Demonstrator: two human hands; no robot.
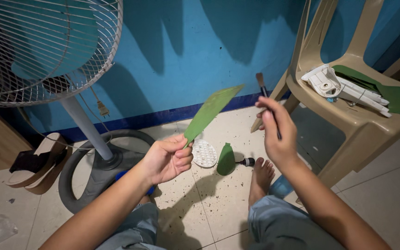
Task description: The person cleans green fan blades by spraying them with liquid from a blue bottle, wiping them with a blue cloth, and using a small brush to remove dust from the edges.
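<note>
Up in front of the blue wall (181,51), the left hand (165,159) pinches one green blade (211,109) by its lower end, its grip closed round it, so the blade slants up to the right. Just beside its tip, the right hand (278,134) has its grip closed on one thin brush (265,102), bristles up. Below on the tiled floor (209,203) lie one round white perforated disc (204,153), a second green blade (226,160) and a small dark piece (247,161), close together by one bare foot (261,178). One fan (47,51) stands left, its round base (93,171) on the floor, with two sandals (35,164) stacked beside it. One beige plastic chair (357,115) at right carries white plastic parts (343,88) and a third green blade (385,90).
</note>
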